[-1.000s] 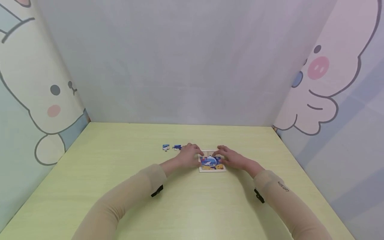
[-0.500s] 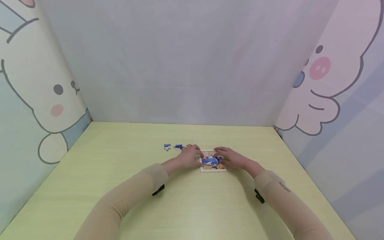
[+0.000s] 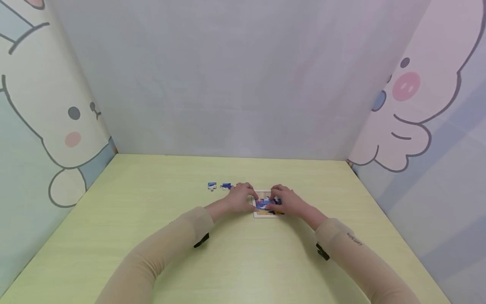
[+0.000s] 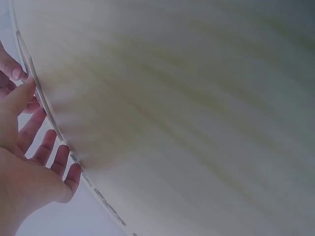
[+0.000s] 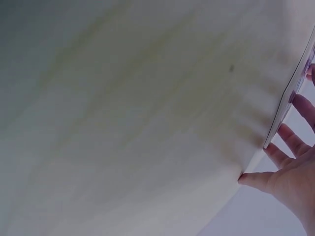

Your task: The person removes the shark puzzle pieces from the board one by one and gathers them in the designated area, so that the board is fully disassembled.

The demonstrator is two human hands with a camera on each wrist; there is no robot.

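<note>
- Puzzle tray [image 3: 263, 216]: one, pale rim, flat on the yellow-green table [image 3: 243, 261], between the two hands; bare wood tone showing along its far side.
- Picture pieces [image 3: 262, 204]: set inside the near part of the tray; blue above, yellow below; partly covered by fingers.
- Left hand [image 3: 238, 197]: at the tray's left edge, fingers spread and gently bent, thumb wide of the forefinger.
- Right hand [image 3: 291, 203]: reaching over the tray's right side, thumb and forefinger apart above the picture, fingers loosely fanned.
- White-and-blue loose piece [image 3: 211, 186]: on the table, left of the tray and toward its far side.
- Dark-blue loose piece [image 3: 226, 185]: between that piece and the tray, just beside the left hand.
- Grey backdrop [image 3: 228, 84]: upright, beyond the tray.
</note>
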